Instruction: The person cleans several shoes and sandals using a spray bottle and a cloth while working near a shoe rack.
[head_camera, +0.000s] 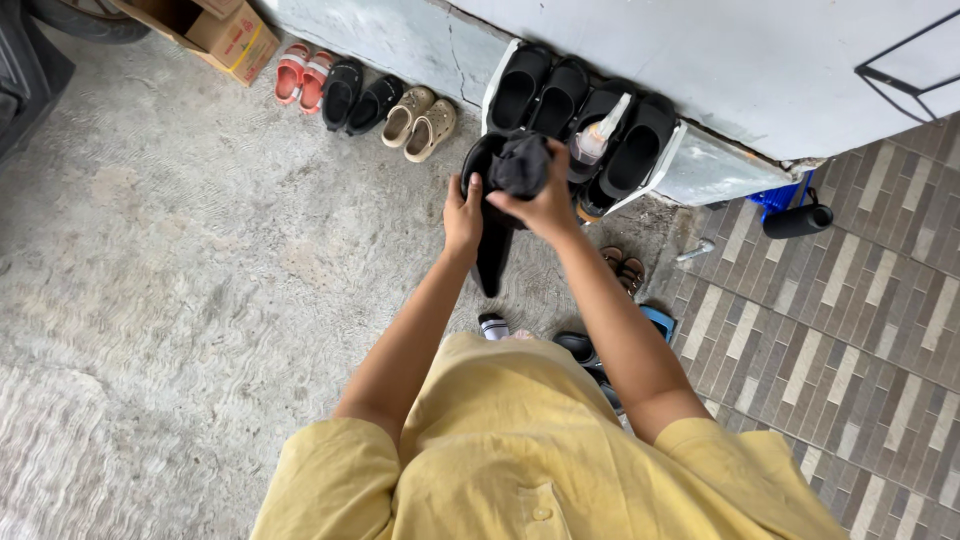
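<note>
I stand over a concrete floor in a yellow shirt with both arms stretched forward. My left hand (463, 218) grips the side of a black shoe (492, 225) held upright, toe pointing down. My right hand (547, 205) presses a crumpled black cloth (522, 165) onto the top opening of that shoe. Right behind the shoe stands a white rack (668, 158) holding several black slip-on shoes (545, 95) and a clear spray bottle (597, 135).
Along the wall sit red sandals (304, 76), black flats (358, 97) and beige clogs (419, 122). A cardboard box (222, 32) is at the far left. A black cylinder (798, 220) lies on the tiled floor at right. More footwear (590, 350) lies by my feet.
</note>
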